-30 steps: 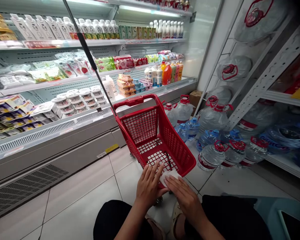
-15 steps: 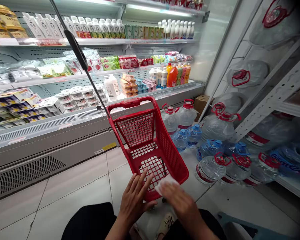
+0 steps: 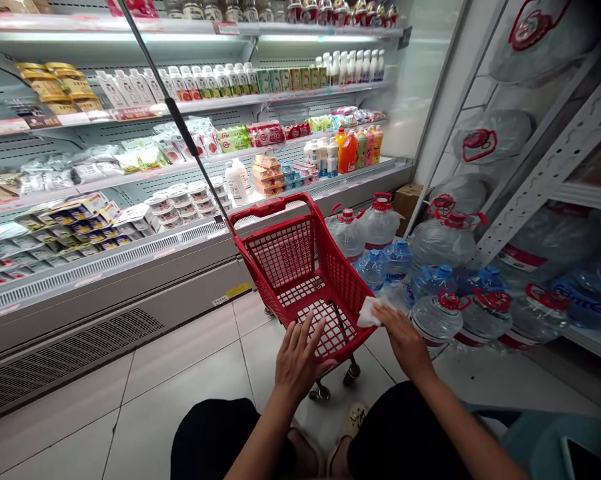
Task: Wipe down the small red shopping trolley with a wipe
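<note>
Wiping looks under way: the right hand [image 3: 405, 341]'s fingers pinch a tissue [image 3: 369, 312] at the cart [image 3: 344, 283]'s rim; the left hand [image 3: 295, 367], fingers spread, is at the near edge. The cart stands on the floor [image 3: 180, 393]; how much is wiped (no trace shows) I cannot tell.

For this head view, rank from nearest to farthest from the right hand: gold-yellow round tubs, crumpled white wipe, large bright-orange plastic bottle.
From the right hand:
1. Crumpled white wipe: at its fingertips, by the red plastic cart.
2. Large bright-orange plastic bottle: beyond the cart, in the grey refrigerated display.
3. Gold-yellow round tubs: higher up, toward the display's left.
</note>
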`<control>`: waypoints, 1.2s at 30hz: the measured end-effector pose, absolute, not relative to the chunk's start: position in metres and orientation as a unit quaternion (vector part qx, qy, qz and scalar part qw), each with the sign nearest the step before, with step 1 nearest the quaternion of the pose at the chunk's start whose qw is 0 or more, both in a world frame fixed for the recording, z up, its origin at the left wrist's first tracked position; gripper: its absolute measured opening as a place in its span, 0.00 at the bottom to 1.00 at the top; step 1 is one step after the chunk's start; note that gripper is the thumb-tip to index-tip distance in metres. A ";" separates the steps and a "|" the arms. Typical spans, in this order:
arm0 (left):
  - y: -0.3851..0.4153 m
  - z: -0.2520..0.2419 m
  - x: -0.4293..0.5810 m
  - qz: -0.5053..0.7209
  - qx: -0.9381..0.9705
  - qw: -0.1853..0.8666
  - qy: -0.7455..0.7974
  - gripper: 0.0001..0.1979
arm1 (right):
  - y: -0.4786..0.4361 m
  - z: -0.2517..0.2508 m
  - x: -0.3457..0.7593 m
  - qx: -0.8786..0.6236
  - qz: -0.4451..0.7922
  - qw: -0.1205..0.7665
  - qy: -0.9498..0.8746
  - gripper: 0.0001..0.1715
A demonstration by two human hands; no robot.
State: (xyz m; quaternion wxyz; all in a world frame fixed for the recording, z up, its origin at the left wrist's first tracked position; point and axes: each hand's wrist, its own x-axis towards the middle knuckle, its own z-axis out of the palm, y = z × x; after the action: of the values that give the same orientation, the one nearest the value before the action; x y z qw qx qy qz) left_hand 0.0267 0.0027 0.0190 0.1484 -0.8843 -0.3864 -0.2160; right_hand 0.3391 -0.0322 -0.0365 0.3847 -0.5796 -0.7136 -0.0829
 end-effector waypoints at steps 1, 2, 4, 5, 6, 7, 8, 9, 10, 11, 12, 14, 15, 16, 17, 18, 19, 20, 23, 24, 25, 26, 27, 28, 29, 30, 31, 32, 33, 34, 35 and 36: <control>0.001 0.018 0.032 -0.220 -0.879 0.142 -0.398 0.43 | -0.028 -0.036 0.336 -0.588 -0.074 0.399 -0.700 0.35; -0.001 0.016 0.038 -0.223 -0.875 0.136 -0.407 0.43 | -0.026 -0.035 0.331 -0.596 -0.068 0.411 -0.686 0.35; -0.006 0.013 0.051 -0.228 -0.869 0.131 -0.419 0.44 | -0.027 -0.034 0.312 -0.601 -0.063 0.421 -0.676 0.34; -0.009 0.010 0.056 -0.233 -0.867 0.129 -0.422 0.45 | -0.032 -0.034 0.299 -0.596 -0.062 0.419 -0.682 0.34; -0.012 0.008 0.062 -0.238 -0.865 0.127 -0.423 0.46 | -0.039 -0.034 0.284 -0.584 -0.062 0.415 -0.695 0.35; -0.016 0.007 0.067 -0.243 -0.863 0.124 -0.425 0.47 | -0.047 -0.035 0.269 -0.570 -0.063 0.409 -0.710 0.37; -0.021 0.006 0.070 -0.247 -0.862 0.119 -0.426 0.47 | -0.057 -0.036 0.254 -0.554 -0.066 0.406 -0.724 0.38; -0.025 0.006 0.072 -0.249 -0.862 0.114 -0.426 0.47 | -0.067 -0.037 0.241 -0.542 -0.071 0.405 -0.733 0.39; -0.028 0.006 0.073 -0.248 -0.866 0.108 -0.421 0.47 | -0.077 -0.038 0.230 -0.533 -0.076 0.406 -0.738 0.39; -0.030 0.008 0.071 -0.244 -0.874 0.101 -0.407 0.47 | -0.085 -0.039 0.224 -0.528 -0.080 0.404 -0.743 0.40; -0.030 0.012 0.066 -0.236 -0.887 0.095 -0.384 0.47 | -0.091 -0.040 0.222 -0.524 -0.081 0.401 -0.747 0.40; -0.022 0.020 0.050 -0.214 -0.915 0.088 -0.331 0.45 | -0.095 -0.041 0.234 -0.519 -0.077 0.390 -0.757 0.40; -0.015 0.026 0.039 -0.202 -0.923 0.090 -0.314 0.45 | -0.094 -0.041 0.245 -0.519 -0.074 0.387 -0.759 0.40; -0.007 0.031 0.027 -0.200 -0.920 0.097 -0.324 0.45 | -0.090 -0.041 0.259 -0.522 -0.071 0.389 -0.756 0.39; 0.002 0.035 0.015 -0.205 -0.908 0.106 -0.350 0.46 | -0.084 -0.041 0.274 -0.529 -0.069 0.394 -0.749 0.38; 0.011 0.039 0.004 -0.210 -0.893 0.115 -0.381 0.47 | -0.076 -0.041 0.289 -0.539 -0.064 0.400 -0.738 0.36; 0.019 0.042 -0.005 -0.214 -0.880 0.125 -0.406 0.46 | -0.069 -0.041 0.302 -0.552 -0.056 0.407 -0.726 0.35; 0.024 0.044 -0.012 -0.215 -0.872 0.135 -0.418 0.45 | -0.062 -0.040 0.312 -0.566 -0.046 0.415 -0.711 0.33; 0.028 0.041 -0.014 -0.215 -0.869 0.149 -0.420 0.45 | -0.051 -0.041 0.322 -0.609 -0.024 0.439 -0.660 0.28; 0.025 0.038 -0.009 -0.219 -0.868 0.149 -0.421 0.46 | -0.052 -0.042 0.318 -0.622 -0.029 0.444 -0.644 0.28; 0.021 0.034 -0.002 -0.225 -0.863 0.149 -0.427 0.47 | -0.055 -0.043 0.313 -0.632 -0.039 0.445 -0.633 0.27; 0.017 0.031 0.006 -0.229 -0.858 0.148 -0.435 0.48 | -0.059 -0.042 0.305 -0.638 -0.053 0.441 -0.629 0.28; 0.012 0.027 0.015 -0.232 -0.853 0.149 -0.443 0.49 | -0.063 -0.042 0.295 -0.640 -0.069 0.432 -0.632 0.29; 0.008 0.025 0.024 -0.234 -0.848 0.149 -0.451 0.49 | -0.066 -0.040 0.284 -0.638 -0.086 0.423 -0.638 0.30; 0.005 0.022 0.031 -0.235 -0.845 0.149 -0.457 0.50 | -0.068 -0.036 0.273 -0.633 -0.102 0.413 -0.646 0.32; 0.002 0.021 0.038 -0.235 -0.842 0.150 -0.462 0.50 | -0.067 -0.032 0.261 -0.625 -0.117 0.405 -0.656 0.34; 0.000 0.020 0.044 -0.235 -0.841 0.150 -0.464 0.51 | -0.063 -0.027 0.249 -0.615 -0.130 0.398 -0.668 0.35; -0.002 0.019 0.048 -0.234 -0.842 0.151 -0.463 0.50 | -0.058 -0.021 0.237 -0.602 -0.140 0.393 -0.681 0.37; -0.003 0.020 0.050 -0.232 -0.845 0.154 -0.457 0.50 | -0.051 -0.015 0.227 -0.586 -0.148 0.389 -0.695 0.38; -0.003 0.021 0.051 -0.229 -0.851 0.158 -0.445 0.49 | -0.044 -0.010 0.218 -0.571 -0.154 0.387 -0.708 0.39; -0.003 0.023 0.050 -0.226 -0.859 0.165 -0.428 0.48 | -0.037 -0.005 0.212 -0.557 -0.160 0.387 -0.717 0.40; -0.002 0.025 0.047 -0.221 -0.869 0.171 -0.409 0.47 | -0.032 -0.002 0.209 -0.546 -0.165 0.387 -0.724 0.41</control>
State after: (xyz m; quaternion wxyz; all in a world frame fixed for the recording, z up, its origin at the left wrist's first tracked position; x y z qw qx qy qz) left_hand 0.0466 -0.0020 0.0255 0.1708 -0.8685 -0.4093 -0.2214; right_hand 0.2091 -0.0324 -0.0022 0.3869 -0.5463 -0.7243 -0.1649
